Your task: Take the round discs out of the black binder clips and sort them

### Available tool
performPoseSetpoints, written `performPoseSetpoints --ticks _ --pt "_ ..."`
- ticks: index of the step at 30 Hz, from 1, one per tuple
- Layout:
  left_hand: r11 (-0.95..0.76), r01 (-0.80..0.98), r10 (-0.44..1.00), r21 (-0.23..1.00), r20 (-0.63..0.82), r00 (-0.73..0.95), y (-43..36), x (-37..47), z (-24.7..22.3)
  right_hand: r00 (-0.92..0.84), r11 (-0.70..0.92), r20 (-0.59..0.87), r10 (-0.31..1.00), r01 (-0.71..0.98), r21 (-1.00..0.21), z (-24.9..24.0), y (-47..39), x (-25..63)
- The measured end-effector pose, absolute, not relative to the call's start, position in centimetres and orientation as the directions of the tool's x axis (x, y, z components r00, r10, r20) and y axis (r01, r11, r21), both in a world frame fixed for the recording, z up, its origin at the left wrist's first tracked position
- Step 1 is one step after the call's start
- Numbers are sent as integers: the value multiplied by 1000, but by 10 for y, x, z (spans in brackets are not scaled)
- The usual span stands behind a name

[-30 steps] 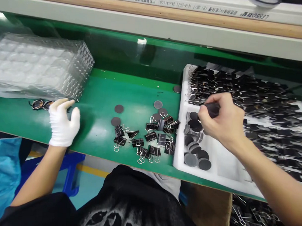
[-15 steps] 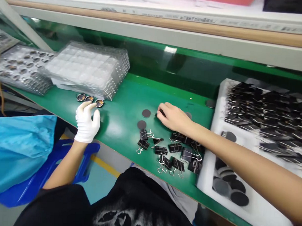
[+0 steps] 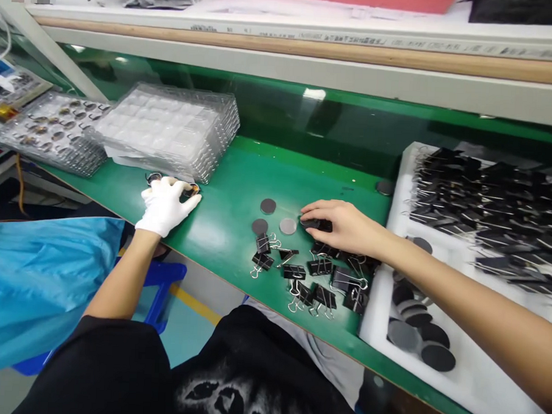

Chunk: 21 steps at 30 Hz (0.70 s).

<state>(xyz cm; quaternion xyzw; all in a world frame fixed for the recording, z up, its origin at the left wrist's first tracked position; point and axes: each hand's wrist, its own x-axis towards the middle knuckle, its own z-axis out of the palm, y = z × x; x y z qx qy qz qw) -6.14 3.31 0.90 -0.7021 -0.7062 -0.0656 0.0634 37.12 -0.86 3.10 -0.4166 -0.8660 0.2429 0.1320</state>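
Note:
My left hand [image 3: 166, 207], in a white glove, lies over small round parts [image 3: 192, 191] at the left, fingers spread. My bare right hand [image 3: 332, 223] curls its fingers round a dark disc [image 3: 309, 223] on the green bench. To its left are a dark disc [image 3: 267, 206], another dark disc [image 3: 259, 226] and a lighter grey disc [image 3: 288, 226]. Several black binder clips [image 3: 294, 272] with silver handles lie in front of my right hand, between it and the bench edge.
Stacked clear trays [image 3: 160, 125] stand at the back left, beside trays of round parts [image 3: 55, 130]. A white foam tray [image 3: 374, 321] on the right bears clips and discs. A shelf beam [image 3: 282, 61] crosses above; blue cloth [image 3: 48, 282] hangs left.
My left hand has moved forward over the round parts and spread. My right hand has shifted right and slightly nearer me; a grey disc now shows to its left.

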Motion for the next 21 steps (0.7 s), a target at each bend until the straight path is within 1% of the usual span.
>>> performPoseSetpoints --ticks 2,4,8,10,12,14,17,19,21 --pt "-85 996 980 26 180 79 24 -40 6 -569 496 78 819 632 -596 31 -10 373" --pt "-184 980 969 75 179 168 15 -15 4 -509 450 115 853 606 -656 32 -10 376" --pt "-337 922 939 188 137 316 19 22 3 -364 323 124 923 560 -763 42 -10 392" --pt "-339 914 939 223 133 316 35 33 3 -291 250 105 951 524 -814 53 -12 408" --pt "-294 918 954 267 135 266 56 42 4 -242 228 119 963 499 -836 66 -15 423" --pt "-281 897 960 341 123 253 79 55 3 -231 268 169 958 514 -815 73 -15 430" --pt "-384 799 918 463 94 386 110 88 2 -332 369 202 921 587 -720 69 -6 419" --pt "-460 712 867 531 93 490 126 117 1 -447 429 146 883 641 -637 62 3 403" --pt "-512 624 815 590 105 569 137 147 -1 -550 475 47 834 670 -571 59 9 392"
